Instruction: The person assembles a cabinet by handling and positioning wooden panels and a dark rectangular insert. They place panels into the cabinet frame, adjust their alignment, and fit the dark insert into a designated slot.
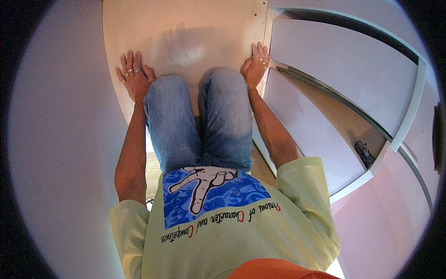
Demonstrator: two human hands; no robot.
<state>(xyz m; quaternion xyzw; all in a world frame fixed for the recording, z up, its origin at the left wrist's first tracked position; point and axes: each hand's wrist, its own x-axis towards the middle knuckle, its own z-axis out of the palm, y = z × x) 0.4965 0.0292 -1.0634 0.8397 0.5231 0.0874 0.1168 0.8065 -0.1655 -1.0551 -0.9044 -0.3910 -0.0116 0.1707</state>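
Note:
I kneel in blue jeans on a pale wooden board (186,32) that lies flat inside a white cabinet frame. My left hand (134,76), wearing rings, presses flat on the board beside my left knee, fingers spread. My right hand (256,65) rests flat at the board's right edge, next to a white upright panel (267,42), fingers apart. Neither hand holds anything.
A white wall or side panel (65,139) fills the left. To the right stand white shelf panels (344,60) with a dark gap between them, and a small dark object (365,153) lies in a lower compartment. Wooden floor (152,174) shows beneath my legs.

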